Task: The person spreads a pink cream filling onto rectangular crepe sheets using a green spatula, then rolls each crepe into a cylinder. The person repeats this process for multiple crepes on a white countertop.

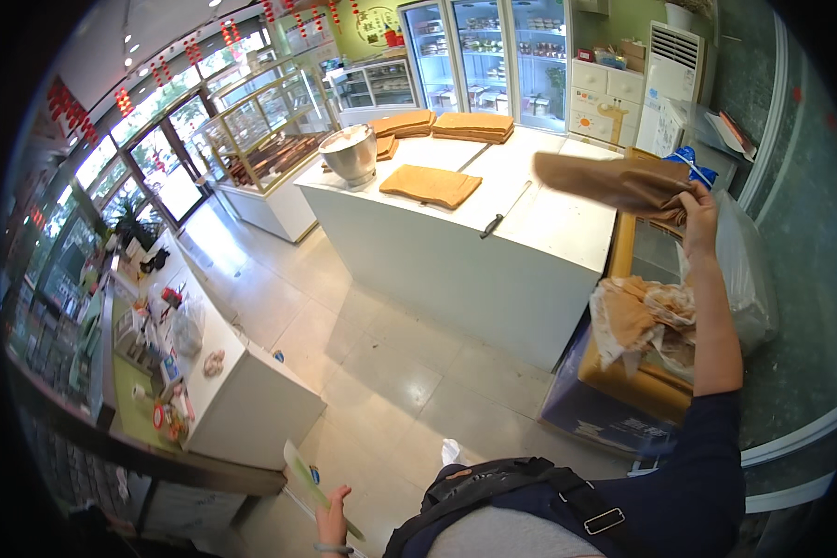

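Note:
My right hand (700, 212) is raised over the right end of the white worktable (456, 251). Its fingers are closed on one end of a limp brown sheet (609, 182), like a baking mat, which stretches out to the left. My left hand (333, 514) is low near my body, closed around a long, thin, pale green strip (304, 476) whose exact kind I cannot make out. On the worktable lie a flat golden-brown cake sheet (431, 185), stacks of similar sheets (472, 127), and a dark-handled knife (491, 226) at the near edge. A metal bowl (349, 156) holds something white and creamy.
Crumpled, cake-stained paper (644, 321) lies on a cardboard box (614, 395) beside the worktable's right end. A cluttered white counter (242, 391) stands at left across the tiled floor (381, 372). Glass-door fridges (485, 60) and a display case (270, 153) are farther back.

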The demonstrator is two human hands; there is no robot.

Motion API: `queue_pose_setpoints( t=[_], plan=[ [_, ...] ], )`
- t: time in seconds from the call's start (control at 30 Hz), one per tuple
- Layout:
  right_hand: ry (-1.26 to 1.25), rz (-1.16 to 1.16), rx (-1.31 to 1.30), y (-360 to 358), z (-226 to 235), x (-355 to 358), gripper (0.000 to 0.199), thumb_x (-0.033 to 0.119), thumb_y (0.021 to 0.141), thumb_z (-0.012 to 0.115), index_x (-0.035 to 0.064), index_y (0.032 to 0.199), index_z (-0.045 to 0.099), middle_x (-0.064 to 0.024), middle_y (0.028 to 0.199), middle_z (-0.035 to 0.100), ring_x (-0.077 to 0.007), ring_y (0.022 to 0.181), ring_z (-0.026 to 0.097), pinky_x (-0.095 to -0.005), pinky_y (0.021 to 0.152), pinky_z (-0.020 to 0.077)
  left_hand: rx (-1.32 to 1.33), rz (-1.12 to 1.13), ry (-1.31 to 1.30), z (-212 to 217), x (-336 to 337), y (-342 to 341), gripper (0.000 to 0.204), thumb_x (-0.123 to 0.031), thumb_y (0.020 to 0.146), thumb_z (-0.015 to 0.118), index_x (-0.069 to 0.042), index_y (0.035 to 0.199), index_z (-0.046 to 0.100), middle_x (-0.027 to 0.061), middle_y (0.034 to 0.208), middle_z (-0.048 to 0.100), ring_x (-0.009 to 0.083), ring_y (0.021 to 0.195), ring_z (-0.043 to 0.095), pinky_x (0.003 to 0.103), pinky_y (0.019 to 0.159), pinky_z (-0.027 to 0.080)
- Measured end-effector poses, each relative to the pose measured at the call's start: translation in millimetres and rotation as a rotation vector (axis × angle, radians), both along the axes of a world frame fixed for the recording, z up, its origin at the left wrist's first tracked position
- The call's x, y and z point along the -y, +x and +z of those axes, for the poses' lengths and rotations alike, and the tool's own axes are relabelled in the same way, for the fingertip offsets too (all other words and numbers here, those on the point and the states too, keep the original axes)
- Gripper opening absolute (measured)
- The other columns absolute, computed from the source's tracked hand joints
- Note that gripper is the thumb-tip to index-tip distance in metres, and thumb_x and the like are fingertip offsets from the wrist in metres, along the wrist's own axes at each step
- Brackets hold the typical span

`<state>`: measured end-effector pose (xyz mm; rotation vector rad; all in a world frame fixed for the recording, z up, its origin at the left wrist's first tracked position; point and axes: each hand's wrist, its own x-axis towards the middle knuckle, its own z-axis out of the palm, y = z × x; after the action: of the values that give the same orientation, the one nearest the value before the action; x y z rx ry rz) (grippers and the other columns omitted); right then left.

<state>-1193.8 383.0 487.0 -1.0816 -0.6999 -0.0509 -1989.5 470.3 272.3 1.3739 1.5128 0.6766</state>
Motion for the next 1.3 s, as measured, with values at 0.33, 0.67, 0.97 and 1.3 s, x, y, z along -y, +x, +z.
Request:
queue_pose_setpoints(
  t=[0.33,0.67,0.97,1.3],
  plan=[
    [-1.376,-0.446,0.673,26.3,-149.6,-166.3,0.039,0.012,0.082,0.075,0.0078,0.119,0.063,-0.018,0.112,0.06,-0.0398,0.104,0.062,-0.0448,0.09,0.0535,0.188,-0.702,0.141,48.8,-373.3,226.2,0.038,-0.026,0.107,0.046,-0.003,0.123,0.073,0.0146,0.137,0.067,0.0258,0.13,0.06,0.038,0.111,0.043],
    [-1.086,0.451,0.217,-89.4,-152.9,-419.3,0.052,0.025,0.09,0.08,-0.002,0.131,0.061,-0.0155,0.123,0.068,-0.0268,0.112,0.066,-0.0376,0.098,0.0537,0.541,-0.998,-0.148,68.2,-565.4,463.6,0.058,-0.04,0.114,0.028,0.0,0.142,0.059,0.0124,0.151,0.055,0.0238,0.142,0.048,0.04,0.121,0.036],
    [-0.752,0.738,-0.318,-134.2,-166.3,-601.0,0.031,0.025,0.101,0.068,0.001,0.119,0.064,-0.0073,0.095,0.066,-0.014,0.088,0.059,-0.0306,0.08,0.0488,0.429,-1.293,-0.169,54.6,-688.6,560.4,0.067,-0.045,0.107,0.052,-0.001,0.156,0.039,0.0152,0.164,0.036,0.0272,0.152,0.033,0.042,0.124,0.029],
    [-0.885,-0.498,-0.147,-58.5,-248.1,-590.1,0.026,0.021,0.094,0.075,-0.004,0.093,0.067,-0.0129,0.104,0.062,-0.0254,0.093,0.062,-0.0355,0.081,0.0476,-0.137,-0.96,0.473,-44.5,-963.7,601.7,0.067,-0.029,0.096,0.074,0.005,0.147,0.048,0.0233,0.141,0.053,0.0335,0.126,0.056,0.044,0.106,0.047]
  ],
)
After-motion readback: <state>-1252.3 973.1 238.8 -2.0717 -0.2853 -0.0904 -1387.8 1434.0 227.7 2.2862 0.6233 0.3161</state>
